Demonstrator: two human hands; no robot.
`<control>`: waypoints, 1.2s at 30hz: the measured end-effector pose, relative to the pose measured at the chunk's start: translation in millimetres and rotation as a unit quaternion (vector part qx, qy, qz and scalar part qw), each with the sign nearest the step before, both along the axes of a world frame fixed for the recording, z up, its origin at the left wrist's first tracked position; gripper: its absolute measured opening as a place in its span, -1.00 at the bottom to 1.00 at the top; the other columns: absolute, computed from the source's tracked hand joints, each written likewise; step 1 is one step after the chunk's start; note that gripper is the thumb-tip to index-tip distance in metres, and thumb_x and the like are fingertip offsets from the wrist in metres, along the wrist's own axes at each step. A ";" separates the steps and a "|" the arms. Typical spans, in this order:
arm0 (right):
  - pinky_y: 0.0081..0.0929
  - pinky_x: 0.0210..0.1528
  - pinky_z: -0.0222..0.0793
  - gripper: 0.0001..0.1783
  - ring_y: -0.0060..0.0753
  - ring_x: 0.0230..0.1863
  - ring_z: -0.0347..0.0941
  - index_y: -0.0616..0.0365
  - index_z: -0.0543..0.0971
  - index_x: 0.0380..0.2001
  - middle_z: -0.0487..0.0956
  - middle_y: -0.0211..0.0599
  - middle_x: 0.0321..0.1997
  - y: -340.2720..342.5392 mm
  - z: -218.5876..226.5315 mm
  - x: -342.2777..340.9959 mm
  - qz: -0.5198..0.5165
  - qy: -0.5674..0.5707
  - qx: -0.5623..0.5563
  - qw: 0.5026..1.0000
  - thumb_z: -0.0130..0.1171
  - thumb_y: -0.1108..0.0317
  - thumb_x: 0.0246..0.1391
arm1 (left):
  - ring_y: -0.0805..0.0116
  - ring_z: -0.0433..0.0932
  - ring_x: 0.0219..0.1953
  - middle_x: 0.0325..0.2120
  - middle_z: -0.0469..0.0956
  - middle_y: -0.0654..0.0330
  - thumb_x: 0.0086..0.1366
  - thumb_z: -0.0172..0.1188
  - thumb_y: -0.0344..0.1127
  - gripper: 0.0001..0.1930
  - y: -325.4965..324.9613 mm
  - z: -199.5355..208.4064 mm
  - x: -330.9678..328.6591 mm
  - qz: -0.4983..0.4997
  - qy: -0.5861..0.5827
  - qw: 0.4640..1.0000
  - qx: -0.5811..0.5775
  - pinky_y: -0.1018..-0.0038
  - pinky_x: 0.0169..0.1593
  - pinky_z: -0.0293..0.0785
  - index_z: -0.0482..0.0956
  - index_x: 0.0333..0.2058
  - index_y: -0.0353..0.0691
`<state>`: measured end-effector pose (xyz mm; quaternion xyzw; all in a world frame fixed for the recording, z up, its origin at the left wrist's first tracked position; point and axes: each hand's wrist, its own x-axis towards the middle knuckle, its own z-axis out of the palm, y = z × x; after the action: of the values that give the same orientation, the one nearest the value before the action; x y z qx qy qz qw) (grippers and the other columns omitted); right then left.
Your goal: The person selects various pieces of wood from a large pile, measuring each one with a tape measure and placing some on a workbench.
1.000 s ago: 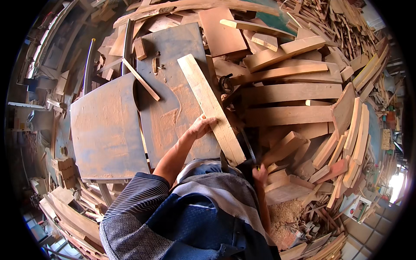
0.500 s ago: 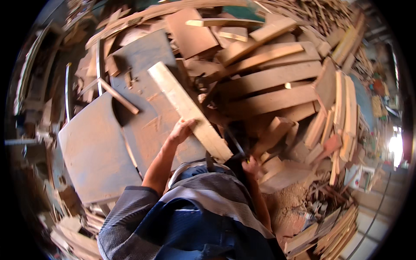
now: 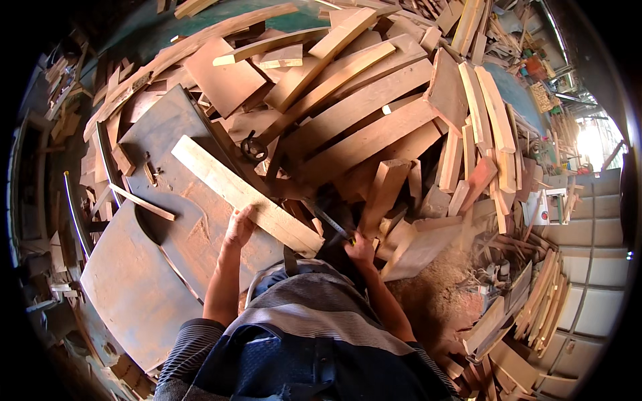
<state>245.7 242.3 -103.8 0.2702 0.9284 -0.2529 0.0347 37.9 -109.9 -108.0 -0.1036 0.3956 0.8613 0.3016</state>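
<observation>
A pale, straight wooden board (image 3: pixel 244 194) lies slantwise over the grey metal machine table (image 3: pixel 140 274), its near end close to my waist. My left hand (image 3: pixel 241 227) is closed on the board's left edge, the thumb resting on top. To the right of the board's near end, my right hand (image 3: pixel 360 250) is closed round what looks like a tape measure (image 3: pixel 333 223). Its narrow pale strip runs from the fist up and left toward the board, with a bit of yellow at the fingers. The fist covers the rest.
Beyond the board stands a dark handwheel (image 3: pixel 253 148). Curved and straight wood pieces (image 3: pixel 364 137) are heaped ahead and to the right. A thin stick (image 3: pixel 154 206) lies across the metal table. Sawdust (image 3: pixel 438 281) covers the floor at right, near stacked strips (image 3: pixel 545 304).
The view has swung, so the whole scene sits further left. My left hand keeps its hold on the board, and my right fist still grips the tape measure beside its near end.
</observation>
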 end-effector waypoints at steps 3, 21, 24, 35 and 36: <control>0.00 -0.11 0.53 -0.50 0.21 -0.14 0.61 -0.02 0.64 -0.04 0.69 0.03 -0.23 0.7 0.0 -0.3 0.004 0.001 -0.003 1.000 0.34 0.00 -0.04 | 0.29 0.58 0.05 -0.02 0.62 0.23 0.25 0.38 -0.10 -0.44 -1.7 1.8 -0.8 -0.008 -0.005 1.000 0.003 0.27 0.15 0.51 0.46 0.16 -0.18; 0.07 -0.03 0.49 -0.40 0.28 -0.09 0.59 0.13 0.59 0.02 0.67 0.13 -0.17 2.4 0.4 -5.9 0.011 -0.042 0.010 0.999 0.29 -0.04 0.00 | 0.33 0.62 0.03 -0.01 0.64 0.22 0.28 0.38 -0.12 -0.47 1.6 10.6 -2.3 0.001 -0.007 1.000 0.017 0.33 0.13 0.56 0.50 0.14 -0.21; 0.06 0.02 0.47 -0.41 0.29 -0.02 0.55 0.09 0.58 0.02 0.64 0.16 -0.11 -0.1 7.8 -8.3 -0.003 -0.062 -0.025 0.998 0.28 -0.03 -0.01 | 0.31 0.60 0.06 0.02 0.62 0.22 0.28 0.37 -0.11 -0.44 -2.4 6.1 -2.6 -0.008 -0.002 1.000 0.009 0.32 0.14 0.54 0.46 0.18 -0.21; 0.04 -0.08 0.52 -0.46 0.22 -0.10 0.60 0.00 0.61 0.00 0.68 0.08 -0.20 5.4 -4.9 -0.2 -0.009 -0.064 0.000 0.998 0.32 -0.04 -0.02 | 0.28 0.57 0.08 0.02 0.61 0.22 0.28 0.37 -0.17 -0.48 2.3 -0.1 -0.5 0.008 -0.015 1.000 0.026 0.27 0.21 0.48 0.47 0.16 -0.19; 0.04 -0.08 0.52 -0.46 0.21 -0.10 0.60 0.00 0.61 -0.01 0.68 0.08 -0.20 4.0 -4.0 -1.5 -0.007 -0.064 -0.003 0.998 0.32 -0.04 -0.02 | 0.29 0.57 0.08 0.01 0.61 0.23 0.28 0.37 -0.17 -0.48 0.5 -0.7 -0.6 0.011 -0.016 1.000 0.024 0.27 0.20 0.48 0.47 0.15 -0.18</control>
<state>244.2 246.3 -107.8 0.2926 0.9213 -0.2386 0.0932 37.3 -109.3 -108.7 -0.1143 0.3687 0.8719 0.3011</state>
